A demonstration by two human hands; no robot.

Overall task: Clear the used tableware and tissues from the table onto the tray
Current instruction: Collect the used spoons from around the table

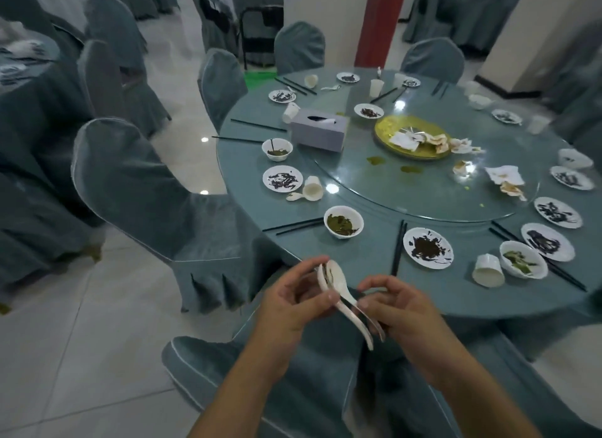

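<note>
Pinching two nested white ceramic soup spoons (338, 286) near the bowls with the left hand (293, 296) and by the handles with the right hand (402, 310), just off the round teal counter (456, 291), the person risks them sliding apart and falling.

Bare forearms enter from bottom edge and converge at lower centre of frame. Left hand (293, 297): palm turned inward, thumb and curled fingers pinching stacked white soup spoons (338, 283) near bowls. Right hand (402, 310): fingers curled, fingertips pinching spoon handles. Hands near each other, not touching.
</note>
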